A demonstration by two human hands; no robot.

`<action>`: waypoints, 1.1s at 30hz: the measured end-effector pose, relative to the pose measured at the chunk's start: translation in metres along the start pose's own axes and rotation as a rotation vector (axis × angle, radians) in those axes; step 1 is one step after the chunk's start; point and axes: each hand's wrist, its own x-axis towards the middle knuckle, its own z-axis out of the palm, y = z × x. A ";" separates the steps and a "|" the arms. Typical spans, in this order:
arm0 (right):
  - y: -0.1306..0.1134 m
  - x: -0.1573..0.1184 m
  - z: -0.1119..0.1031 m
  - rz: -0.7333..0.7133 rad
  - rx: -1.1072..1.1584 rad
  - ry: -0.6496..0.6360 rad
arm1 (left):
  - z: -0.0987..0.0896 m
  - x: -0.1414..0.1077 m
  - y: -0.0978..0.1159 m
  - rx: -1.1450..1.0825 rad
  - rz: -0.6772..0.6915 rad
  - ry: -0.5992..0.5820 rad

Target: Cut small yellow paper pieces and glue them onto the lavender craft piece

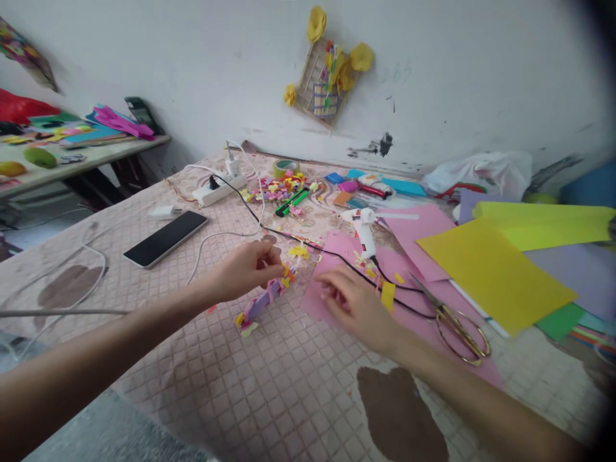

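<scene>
Purple strip [261, 303] is lying just below left hand's [250, 266] curled fingers, maybe for steadying; right hand [356, 305] is hovering, half-curled, over pink paper [315, 304]; can't tell either grip.

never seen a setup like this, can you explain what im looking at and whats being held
There is no machine here: these are a person's own bare left hand and right hand. The single picture comes from a camera worn on that person's head, looking forward and down.

On the table lie a smartphone, a power strip, a white glue gun, gold-handled scissors and sheets of coloured paper.

The left hand is at the far end of a decorated purple strip; whether it grips it is unclear. The right hand is loosely curled, with nothing visibly held.
</scene>
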 end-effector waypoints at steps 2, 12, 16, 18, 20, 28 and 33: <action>-0.010 0.000 0.013 -0.055 0.020 -0.089 | 0.001 -0.003 -0.001 0.009 0.008 0.029; -0.019 0.013 0.037 -0.058 -0.062 -0.171 | 0.005 -0.007 -0.013 0.164 0.039 0.111; -0.023 0.012 0.040 -0.088 -0.085 -0.198 | 0.007 -0.011 -0.017 0.195 0.030 0.130; -0.023 0.011 0.041 -0.106 -0.077 -0.203 | 0.009 -0.013 -0.019 0.208 0.021 0.134; -0.020 0.010 0.042 -0.100 -0.017 -0.174 | 0.011 -0.014 -0.021 0.210 0.015 0.131; -0.011 0.021 0.038 0.154 0.206 -0.004 | 0.013 -0.013 -0.025 0.185 0.026 0.131; -0.007 0.029 0.036 0.197 0.252 0.018 | 0.011 -0.012 -0.025 0.184 0.019 0.138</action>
